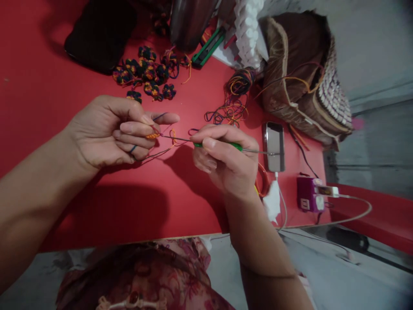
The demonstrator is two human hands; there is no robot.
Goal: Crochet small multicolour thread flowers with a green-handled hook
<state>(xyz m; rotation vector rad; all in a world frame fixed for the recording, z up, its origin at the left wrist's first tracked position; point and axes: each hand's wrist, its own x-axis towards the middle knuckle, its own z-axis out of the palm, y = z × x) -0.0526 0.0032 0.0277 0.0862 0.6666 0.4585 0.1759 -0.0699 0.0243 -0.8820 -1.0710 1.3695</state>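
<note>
My left hand [129, 133] pinches a small orange-and-purple crochet piece [152, 135] between thumb and fingers. Its index finger is stretched out with a dark strand of yarn [160, 116] over it. In my right hand [226, 157] is a crochet hook [235, 147] with a green grip, held like a pen. The hook's thin metal shaft points left, and its tip meets the crochet piece. Loose yarn with an orange stretch hangs around the shaft between the hands. Both hands are above the red table [190, 206].
Several crocheted flowers [148, 71] lie beyond my left hand, near a black object [101, 34] and a green box cutter [208, 47]. A tangled yarn ball [240, 82] sits farther right. A brown bag [297, 73], a phone [274, 146] and a purple adapter [308, 193] with cables occupy the right side.
</note>
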